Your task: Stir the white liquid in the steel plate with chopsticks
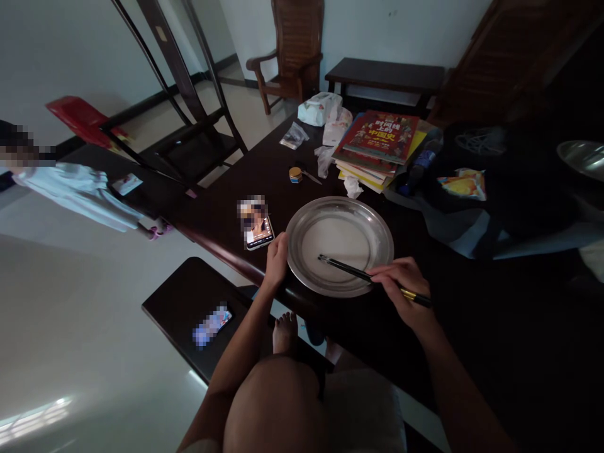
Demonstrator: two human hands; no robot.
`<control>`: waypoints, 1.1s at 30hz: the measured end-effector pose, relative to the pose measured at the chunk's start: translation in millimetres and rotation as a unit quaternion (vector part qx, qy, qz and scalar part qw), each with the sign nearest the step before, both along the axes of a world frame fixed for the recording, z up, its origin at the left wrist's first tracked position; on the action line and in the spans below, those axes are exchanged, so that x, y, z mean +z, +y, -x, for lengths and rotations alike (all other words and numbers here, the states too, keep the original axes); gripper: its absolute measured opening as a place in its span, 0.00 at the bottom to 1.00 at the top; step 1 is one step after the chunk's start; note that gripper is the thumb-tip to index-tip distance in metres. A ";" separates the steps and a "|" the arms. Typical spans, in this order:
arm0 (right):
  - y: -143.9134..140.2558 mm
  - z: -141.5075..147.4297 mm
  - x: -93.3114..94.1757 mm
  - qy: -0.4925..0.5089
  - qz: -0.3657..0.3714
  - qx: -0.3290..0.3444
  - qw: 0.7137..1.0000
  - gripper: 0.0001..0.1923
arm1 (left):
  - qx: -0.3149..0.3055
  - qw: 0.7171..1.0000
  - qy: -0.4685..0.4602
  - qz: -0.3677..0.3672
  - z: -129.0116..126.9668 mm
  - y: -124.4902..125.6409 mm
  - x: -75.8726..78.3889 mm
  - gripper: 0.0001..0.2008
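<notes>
A round, shallow metal plate [340, 284] lies on the dark table in front of me. Its flat middle looks whitish; whether a thin layer covers it I cannot tell. My left hand [277, 259] grips the plate's left rim, fingers curled and partly hidden. Black chopsticks [348, 268] with gold bands are held in my right hand [403, 289] at the plate's right edge. They slant left, their tips over the middle of the plate, where something small and pale shows. Just left of the plate lies a lit phone [257, 229].
Behind the plate are a small jar [295, 175], scissors [311, 177], crumpled tissue [352, 187] and stacked books [377, 138]. To the right lie a bottle [425, 157] and a snack packet [465, 184]. Another phone [212, 324] rests on the bench [174, 296]. A person [70, 189] is at far left.
</notes>
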State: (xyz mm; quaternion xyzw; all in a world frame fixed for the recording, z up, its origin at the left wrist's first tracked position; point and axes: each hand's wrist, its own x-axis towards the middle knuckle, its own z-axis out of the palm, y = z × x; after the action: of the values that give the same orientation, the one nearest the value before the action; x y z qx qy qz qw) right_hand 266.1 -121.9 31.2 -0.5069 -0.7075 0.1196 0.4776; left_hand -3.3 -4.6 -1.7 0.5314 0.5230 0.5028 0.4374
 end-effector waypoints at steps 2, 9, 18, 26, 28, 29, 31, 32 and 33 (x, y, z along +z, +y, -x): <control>0.3 -0.1 -0.1 -0.009 0.001 -0.004 1.000 0.08 | 0.000 1.000 0.000 0.002 -0.4 -0.7 2.1 0.25; -0.4 1.0 1.9 0.013 0.004 -0.017 1.000 0.12 | -0.001 1.000 -0.002 0.002 0.2 -0.3 1.3 0.25; -1.3 -0.8 -0.4 0.012 0.010 -0.024 1.000 0.14 | 0.004 1.000 0.003 0.003 0.4 0.7 -0.8 0.25; -0.5 0.7 1.6 0.015 0.000 -0.027 1.000 0.13 | 0.006 1.000 -0.013 0.017 -0.5 0.2 0.6 0.26; -0.3 0.9 1.6 0.013 0.002 -0.015 1.000 0.12 | 0.005 1.000 -0.010 0.016 -0.7 0.1 1.4 0.26; 0.1 1.2 1.4 0.005 -0.001 -0.005 1.000 0.11 | 0.005 1.000 -0.008 0.015 -0.7 0.1 1.7 0.26; 0.8 1.5 0.8 -0.008 -0.009 0.000 1.000 0.08 | 0.005 1.000 -0.006 0.013 -0.5 0.2 2.2 0.27; 0.9 1.5 0.6 -0.008 -0.012 -0.005 1.000 0.08 | 0.004 1.000 -0.005 0.012 -0.4 0.3 2.3 0.27; 0.9 1.2 0.4 -0.004 -0.014 -0.013 1.000 0.09 | 0.003 1.000 -0.005 0.010 -0.2 0.4 2.1 0.27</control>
State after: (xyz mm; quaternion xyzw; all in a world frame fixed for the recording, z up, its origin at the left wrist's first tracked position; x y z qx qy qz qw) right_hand 264.9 -121.1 31.6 -0.5095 -0.7045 0.1013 0.4836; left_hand -3.2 -4.2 0.4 0.5234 0.5270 0.5014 0.4437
